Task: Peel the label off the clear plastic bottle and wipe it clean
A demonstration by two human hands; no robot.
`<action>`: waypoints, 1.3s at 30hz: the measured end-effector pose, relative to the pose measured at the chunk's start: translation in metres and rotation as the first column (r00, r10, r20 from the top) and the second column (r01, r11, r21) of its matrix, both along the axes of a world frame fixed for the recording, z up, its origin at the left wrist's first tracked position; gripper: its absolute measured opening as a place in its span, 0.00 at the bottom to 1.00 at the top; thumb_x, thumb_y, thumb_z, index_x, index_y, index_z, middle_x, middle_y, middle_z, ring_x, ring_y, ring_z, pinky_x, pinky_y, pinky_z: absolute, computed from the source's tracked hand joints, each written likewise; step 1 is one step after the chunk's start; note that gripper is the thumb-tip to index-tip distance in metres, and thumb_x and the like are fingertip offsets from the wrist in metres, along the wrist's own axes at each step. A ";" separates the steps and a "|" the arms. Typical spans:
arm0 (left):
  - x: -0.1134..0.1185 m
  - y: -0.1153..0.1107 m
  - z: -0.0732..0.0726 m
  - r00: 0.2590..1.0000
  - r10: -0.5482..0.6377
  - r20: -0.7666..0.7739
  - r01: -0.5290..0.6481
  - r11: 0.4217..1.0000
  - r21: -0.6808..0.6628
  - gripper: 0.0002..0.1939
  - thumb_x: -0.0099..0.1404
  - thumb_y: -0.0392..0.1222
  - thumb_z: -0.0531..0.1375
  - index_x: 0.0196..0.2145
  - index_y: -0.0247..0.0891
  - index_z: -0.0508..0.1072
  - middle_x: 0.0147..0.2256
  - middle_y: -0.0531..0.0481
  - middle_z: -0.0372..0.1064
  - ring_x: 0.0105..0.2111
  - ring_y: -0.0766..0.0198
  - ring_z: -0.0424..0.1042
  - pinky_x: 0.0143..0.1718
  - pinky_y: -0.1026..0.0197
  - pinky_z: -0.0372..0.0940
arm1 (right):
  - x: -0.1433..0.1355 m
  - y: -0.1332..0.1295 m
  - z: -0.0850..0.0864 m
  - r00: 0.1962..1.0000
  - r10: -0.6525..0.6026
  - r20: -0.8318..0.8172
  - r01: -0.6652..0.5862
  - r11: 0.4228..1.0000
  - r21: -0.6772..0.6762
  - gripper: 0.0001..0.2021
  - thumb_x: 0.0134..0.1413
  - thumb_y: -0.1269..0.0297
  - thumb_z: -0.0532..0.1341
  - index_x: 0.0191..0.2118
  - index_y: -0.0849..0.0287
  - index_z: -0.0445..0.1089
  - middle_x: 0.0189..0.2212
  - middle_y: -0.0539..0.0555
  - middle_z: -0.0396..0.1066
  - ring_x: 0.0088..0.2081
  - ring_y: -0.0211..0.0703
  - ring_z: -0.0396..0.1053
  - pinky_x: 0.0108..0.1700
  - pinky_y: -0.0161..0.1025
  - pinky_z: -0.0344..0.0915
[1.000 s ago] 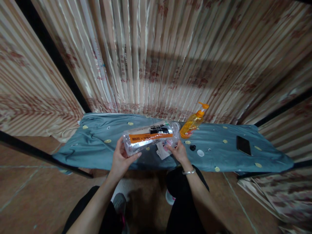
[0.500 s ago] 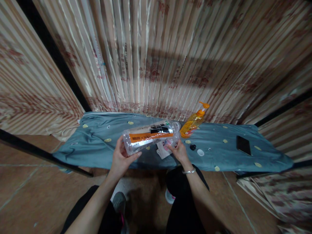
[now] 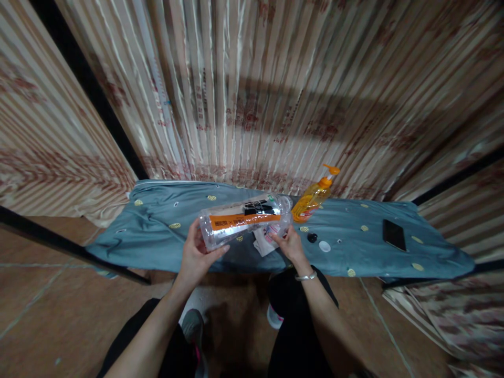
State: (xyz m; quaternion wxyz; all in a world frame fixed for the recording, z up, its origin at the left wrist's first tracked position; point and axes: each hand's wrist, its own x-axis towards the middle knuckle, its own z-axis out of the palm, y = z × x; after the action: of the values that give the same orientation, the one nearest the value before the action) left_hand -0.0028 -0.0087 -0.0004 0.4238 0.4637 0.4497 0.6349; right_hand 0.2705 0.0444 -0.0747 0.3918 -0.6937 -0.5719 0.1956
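Observation:
A large clear plastic bottle (image 3: 236,227) with an orange, black and silver label lies tilted across the view, its neck toward the right. My left hand (image 3: 199,249) is closed around its base end, with the thumb along the lower side. Near the neck, my right hand (image 3: 290,243) grips the bottle's shoulder, its fingers partly hidden. Below the bottle, close to my right fingertips, shows a crumpled white packet (image 3: 263,245) with pinkish print; I cannot tell whether the fingers touch it. An orange pump bottle (image 3: 312,199) of yellow liquid leans just beyond the neck.
A blue-green patterned cloth (image 3: 157,241) covers the narrow bench. On it are a small black cap (image 3: 312,238), a white disc (image 3: 325,246) and a dark phone (image 3: 394,234). Striped curtains (image 3: 252,94) hang behind, and black metal poles (image 3: 90,84) stand at the sides.

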 end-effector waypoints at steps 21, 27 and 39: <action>0.001 0.001 0.001 1.000 0.011 0.017 -0.012 1.000 0.015 0.40 0.39 0.41 0.76 0.49 0.38 0.67 0.46 0.43 0.73 0.47 0.50 0.75 0.47 0.53 0.73 | 0.000 0.001 0.001 1.000 -0.013 0.028 0.013 1.000 -0.012 0.26 0.40 0.48 0.66 0.43 0.60 0.67 0.27 0.53 0.73 0.27 0.46 0.69 0.30 0.39 0.63; 0.000 0.000 0.002 1.000 0.007 0.002 -0.007 1.000 0.011 0.40 0.39 0.41 0.75 0.50 0.38 0.66 0.46 0.43 0.73 0.47 0.50 0.75 0.48 0.52 0.73 | 0.001 -0.001 0.003 1.000 0.010 0.021 -0.010 1.000 -0.002 0.26 0.40 0.49 0.67 0.44 0.59 0.67 0.29 0.52 0.75 0.30 0.46 0.72 0.32 0.39 0.65; -0.001 0.001 0.000 1.000 0.011 -0.012 -0.011 1.000 0.016 0.40 0.39 0.41 0.75 0.50 0.38 0.66 0.47 0.43 0.73 0.47 0.50 0.75 0.47 0.53 0.73 | 0.000 -0.003 0.005 0.999 0.034 0.001 -0.034 0.999 0.031 0.25 0.46 0.43 0.62 0.42 0.59 0.66 0.34 0.58 0.76 0.36 0.51 0.74 0.37 0.42 0.66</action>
State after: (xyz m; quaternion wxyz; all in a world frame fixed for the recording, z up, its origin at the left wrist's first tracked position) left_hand -0.0037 -0.0075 -0.0009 0.4141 0.4683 0.4497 0.6379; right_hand 0.2702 0.0414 -0.0699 0.3993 -0.6777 -0.5865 0.1931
